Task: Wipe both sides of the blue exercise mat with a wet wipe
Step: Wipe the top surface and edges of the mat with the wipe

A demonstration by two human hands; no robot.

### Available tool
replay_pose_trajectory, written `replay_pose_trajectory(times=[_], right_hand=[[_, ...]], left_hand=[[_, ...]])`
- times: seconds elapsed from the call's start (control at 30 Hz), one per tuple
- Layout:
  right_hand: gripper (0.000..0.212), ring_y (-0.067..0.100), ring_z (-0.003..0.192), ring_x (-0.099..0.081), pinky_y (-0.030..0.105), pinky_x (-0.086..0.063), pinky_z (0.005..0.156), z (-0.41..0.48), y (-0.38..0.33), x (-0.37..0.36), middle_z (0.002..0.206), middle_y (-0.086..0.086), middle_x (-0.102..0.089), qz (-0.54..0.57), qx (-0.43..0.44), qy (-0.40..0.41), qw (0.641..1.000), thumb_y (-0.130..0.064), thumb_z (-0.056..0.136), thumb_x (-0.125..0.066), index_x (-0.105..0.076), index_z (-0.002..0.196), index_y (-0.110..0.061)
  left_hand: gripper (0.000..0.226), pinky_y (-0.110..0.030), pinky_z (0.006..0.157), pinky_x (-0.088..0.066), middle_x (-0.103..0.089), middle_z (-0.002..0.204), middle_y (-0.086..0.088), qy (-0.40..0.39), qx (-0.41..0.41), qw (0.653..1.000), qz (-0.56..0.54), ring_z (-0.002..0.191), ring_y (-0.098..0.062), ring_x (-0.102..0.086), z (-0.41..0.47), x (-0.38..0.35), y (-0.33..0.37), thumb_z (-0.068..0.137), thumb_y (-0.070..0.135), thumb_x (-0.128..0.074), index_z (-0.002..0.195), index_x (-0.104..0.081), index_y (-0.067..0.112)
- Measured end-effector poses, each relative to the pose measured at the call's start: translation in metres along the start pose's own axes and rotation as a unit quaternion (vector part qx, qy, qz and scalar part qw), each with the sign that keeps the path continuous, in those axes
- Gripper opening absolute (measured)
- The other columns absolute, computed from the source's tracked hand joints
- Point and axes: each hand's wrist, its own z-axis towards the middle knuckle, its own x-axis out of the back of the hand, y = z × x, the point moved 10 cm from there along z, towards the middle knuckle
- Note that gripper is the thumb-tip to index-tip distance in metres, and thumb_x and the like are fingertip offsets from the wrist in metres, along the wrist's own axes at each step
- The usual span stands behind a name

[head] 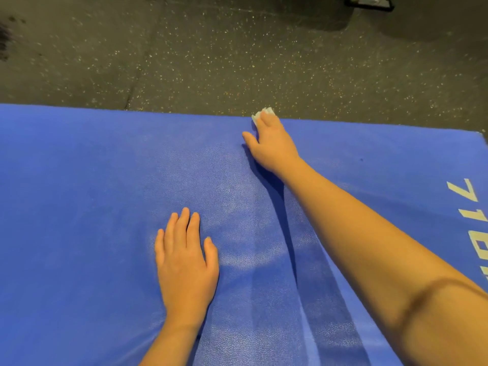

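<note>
The blue exercise mat [92,194] lies flat on the floor and fills the lower part of the view, with white lettering near its right edge. My left hand [184,257] rests flat on the mat, fingers straight and together. My right hand [272,143] reaches out to the mat's far edge and presses a bunched white wet wipe [262,114] down under its fingers. Only the wipe's far end shows past the fingertips. Damp streaks shine on the mat between my two arms.
Dark speckled rubber flooring [211,56] runs beyond the mat's far edge. A dark object with a pale top [369,2] sits at the top right. The mat's far right corner [478,133] is in view.
</note>
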Motion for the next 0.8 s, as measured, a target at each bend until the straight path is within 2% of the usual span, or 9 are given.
replay_pose_trajectory(times=[0.07, 0.17, 0.3, 0.33, 0.5, 0.57, 0.63, 0.67, 0.8], right_hand=[[0.036, 0.031, 0.125, -0.042, 0.043, -0.033, 0.108, -0.027, -0.044, -0.019, 0.125, 0.018, -0.049, 0.038, 0.106, -0.057, 0.992, -0.026, 0.09, -0.049, -0.057, 0.111, 0.001], [0.046, 0.026, 0.139, -0.031, 0.03, -0.022, 0.114, -0.071, -0.062, -0.031, 0.145, 0.013, -0.041, -0.037, 0.248, -0.118, 0.961, -0.026, 0.092, -0.049, -0.051, 0.132, -0.004], [0.039, 0.03, 0.139, -0.03, 0.044, -0.03, 0.111, -0.045, 0.006, 0.008, 0.138, 0.017, -0.044, -0.025, 0.04, 0.011, 0.999, -0.018, 0.092, -0.043, -0.049, 0.128, -0.002], [0.043, 0.029, 0.14, -0.027, 0.043, -0.027, 0.113, -0.052, 0.0, 0.004, 0.139, 0.017, -0.043, -0.018, 0.035, 0.01, 0.999, -0.022, 0.092, -0.041, -0.048, 0.128, -0.001], [0.054, 0.029, 0.134, -0.04, 0.036, -0.026, 0.109, -0.122, -0.045, -0.025, 0.144, 0.014, -0.044, -0.111, 0.261, -0.114, 0.952, -0.033, 0.091, -0.036, -0.05, 0.133, -0.001], [0.052, 0.03, 0.127, -0.047, 0.039, -0.031, 0.102, -0.103, -0.011, -0.003, 0.142, 0.012, -0.047, -0.134, 0.178, -0.054, 0.973, -0.033, 0.092, -0.031, -0.053, 0.13, -0.005], [0.057, 0.03, 0.132, -0.039, 0.043, -0.032, 0.105, -0.095, 0.017, 0.009, 0.145, 0.01, -0.042, -0.116, 0.044, -0.012, 0.992, -0.037, 0.091, -0.026, -0.048, 0.133, -0.006], [0.058, 0.03, 0.136, -0.034, 0.043, -0.03, 0.108, -0.102, 0.01, 0.004, 0.146, 0.012, -0.04, -0.099, 0.032, -0.002, 0.995, -0.038, 0.09, -0.03, -0.047, 0.134, -0.004], [0.057, 0.027, 0.137, -0.034, 0.033, -0.018, 0.113, -0.163, -0.051, -0.023, 0.145, 0.014, -0.042, -0.075, 0.209, -0.091, 0.971, -0.037, 0.09, -0.042, -0.05, 0.133, 0.0]], left_hand=[[0.053, -0.044, 0.116, -0.02, -0.05, 0.142, -0.012, 0.0, -0.002, 1.0, 0.005, 0.137, -0.029, -0.038, -0.001, 0.0, 0.0, 0.091, 0.03, -0.034, 0.133, -0.054, 0.004], [0.053, -0.046, 0.115, -0.022, -0.05, 0.142, -0.012, 0.0, -0.002, 1.0, 0.005, 0.136, -0.029, -0.039, 0.0, 0.0, 0.001, 0.091, 0.03, -0.034, 0.132, -0.055, 0.003], [0.053, -0.046, 0.115, -0.023, -0.05, 0.142, -0.012, 0.004, -0.001, 1.0, 0.003, 0.137, -0.029, -0.039, 0.0, 0.001, -0.001, 0.092, 0.03, -0.034, 0.132, -0.055, 0.003], [0.052, -0.047, 0.115, -0.023, -0.05, 0.142, -0.012, 0.006, -0.003, 1.0, 0.002, 0.137, -0.03, -0.039, 0.0, 0.001, -0.001, 0.092, 0.03, -0.034, 0.132, -0.055, 0.003], [0.052, -0.048, 0.115, -0.024, -0.051, 0.142, -0.013, 0.01, -0.004, 1.0, -0.002, 0.136, -0.03, -0.04, -0.001, 0.001, 0.0, 0.092, 0.029, -0.035, 0.132, -0.055, 0.003], [0.052, -0.047, 0.115, -0.023, -0.05, 0.142, -0.012, 0.011, -0.004, 1.0, -0.005, 0.136, -0.03, -0.039, 0.0, 0.002, 0.0, 0.092, 0.029, -0.034, 0.132, -0.055, 0.003], [0.052, -0.047, 0.115, -0.024, -0.05, 0.142, -0.012, 0.014, -0.004, 1.0, -0.005, 0.137, -0.03, -0.039, -0.001, 0.002, -0.001, 0.092, 0.029, -0.035, 0.132, -0.054, 0.003], [0.052, -0.048, 0.115, -0.024, -0.05, 0.142, -0.012, 0.015, -0.003, 1.0, -0.005, 0.137, -0.03, -0.039, -0.001, 0.001, -0.002, 0.092, 0.029, -0.035, 0.132, -0.055, 0.003], [0.051, -0.048, 0.114, -0.024, -0.051, 0.141, -0.014, 0.021, -0.005, 1.0, -0.005, 0.136, -0.031, -0.04, 0.0, 0.001, -0.001, 0.091, 0.028, -0.035, 0.131, -0.056, 0.002]])
